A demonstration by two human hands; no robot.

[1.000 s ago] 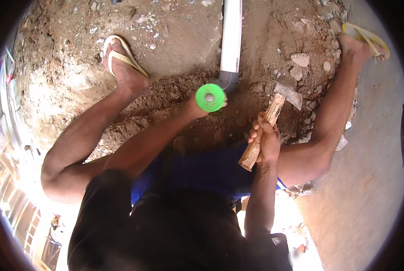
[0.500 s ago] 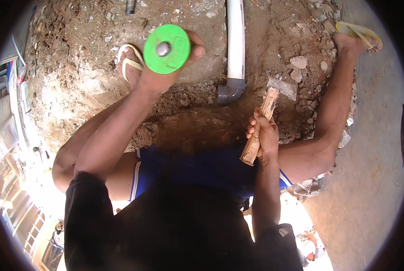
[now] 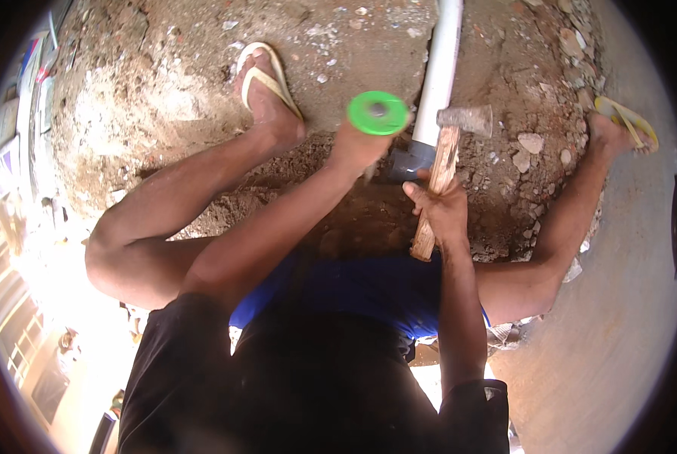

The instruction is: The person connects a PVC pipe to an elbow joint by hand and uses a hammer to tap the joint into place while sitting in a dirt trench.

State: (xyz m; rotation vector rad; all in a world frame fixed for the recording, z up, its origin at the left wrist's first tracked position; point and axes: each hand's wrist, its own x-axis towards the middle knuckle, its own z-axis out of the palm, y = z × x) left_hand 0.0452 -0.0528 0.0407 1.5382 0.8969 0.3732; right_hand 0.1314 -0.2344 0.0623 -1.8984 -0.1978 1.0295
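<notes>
My left hand (image 3: 351,149) is wrapped round a tool, likely a chisel, topped by a round green guard (image 3: 366,119) with a metal knob in its middle; its point is mostly hidden, beside the grey elbow (image 3: 409,164) on a white pipe (image 3: 443,57). Just to the right, my right hand (image 3: 442,214) grips a hammer (image 3: 445,155), its wooden handle upright in the picture and its metal head close to the green guard, over part of the pipe.
My sandalled feet (image 3: 263,88) and bent legs straddle a rough dug hollow (image 3: 359,212) in soil and rubble. Loose stones (image 3: 530,142) lie right of the pipe, beside a smooth grey concrete strip (image 3: 626,280). Bright clutter lines the left edge.
My left hand swung up and left, then came back right to the pipe elbow with the green-guarded tool. The hammer has risen in the picture, its head now near the guard.
</notes>
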